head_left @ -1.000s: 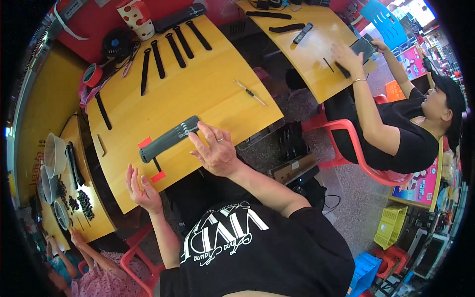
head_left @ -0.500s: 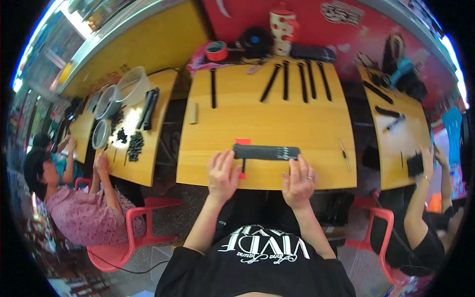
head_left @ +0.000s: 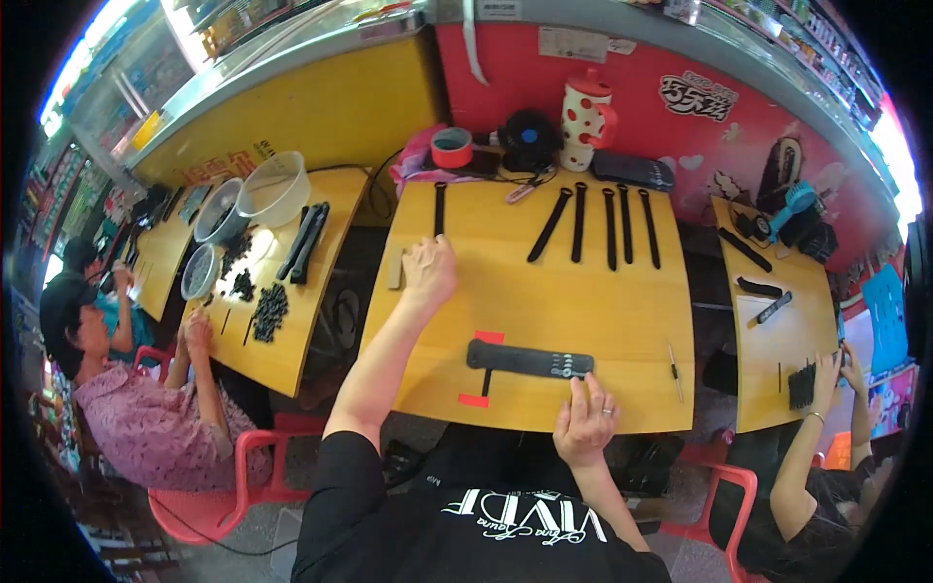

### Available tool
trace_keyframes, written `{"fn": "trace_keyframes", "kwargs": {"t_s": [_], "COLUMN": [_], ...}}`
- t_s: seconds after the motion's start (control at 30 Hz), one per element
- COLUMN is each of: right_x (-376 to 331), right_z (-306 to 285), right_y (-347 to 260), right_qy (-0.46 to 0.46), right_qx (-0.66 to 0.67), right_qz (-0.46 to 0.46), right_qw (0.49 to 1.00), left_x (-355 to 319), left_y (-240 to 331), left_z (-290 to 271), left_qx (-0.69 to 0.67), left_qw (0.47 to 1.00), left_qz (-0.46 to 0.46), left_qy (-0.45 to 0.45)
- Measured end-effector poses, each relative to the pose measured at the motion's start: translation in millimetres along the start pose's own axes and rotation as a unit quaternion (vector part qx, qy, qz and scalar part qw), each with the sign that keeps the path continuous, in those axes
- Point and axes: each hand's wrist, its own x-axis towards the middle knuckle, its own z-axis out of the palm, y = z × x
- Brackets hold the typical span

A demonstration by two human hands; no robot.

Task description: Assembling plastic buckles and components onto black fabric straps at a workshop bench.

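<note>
My left hand [head_left: 429, 273] reaches to the far left of the table, its fingers closed over the lower end of a black strap [head_left: 439, 204]. A tan block [head_left: 396, 268] lies just left of that hand. Close to the front, my right hand [head_left: 586, 423] rests with fingers stretched out, fingertips at the right end of a flat dark strip [head_left: 525, 359] with pale marks. The strip lies crosswise between red tape pieces [head_left: 474, 400]; a thin black line shows below its left part.
Several black straps [head_left: 578, 223] lie at the table's far right. A spotted tumbler [head_left: 585, 121], black pouch [head_left: 634, 170], small fan [head_left: 528, 140] and tape roll [head_left: 451, 148] stand behind. A thin pen-like tool [head_left: 674, 373] lies at right. People work at both side tables.
My left hand has left the strip's left end and moved forward to the black strap. My right hand stays by the strip's right end. The whole view has shifted.
</note>
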Motion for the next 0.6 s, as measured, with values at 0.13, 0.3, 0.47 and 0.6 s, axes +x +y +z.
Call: {"fn": "trace_keyframes", "kwargs": {"t_s": [0.13, 0.3, 0.47, 0.6], "right_x": [2, 1, -3, 0], "right_z": [1, 0, 0, -3], "right_y": [4, 4, 2, 1], "right_qy": [-0.002, 0.009, 0.004, -0.002], "right_qx": [-0.003, -0.003, 0.002, 0.003], "right_qz": [-0.003, -0.012, -0.015, -0.002], "right_qw": [1.000, 1.000, 1.000, 1.000], "left_x": [23, 29, 24, 1], "left_y": [7, 11, -11, -30], "left_z": [4, 8, 20, 2], "left_qx": [-0.017, 0.000, -0.026, -0.486], "left_qw": [0.997, 0.997, 0.999, 0.869], "left_qz": [0.027, 0.018, -0.022, -0.087], "left_qy": [-0.064, -0.080, -0.012, 0.030]}}
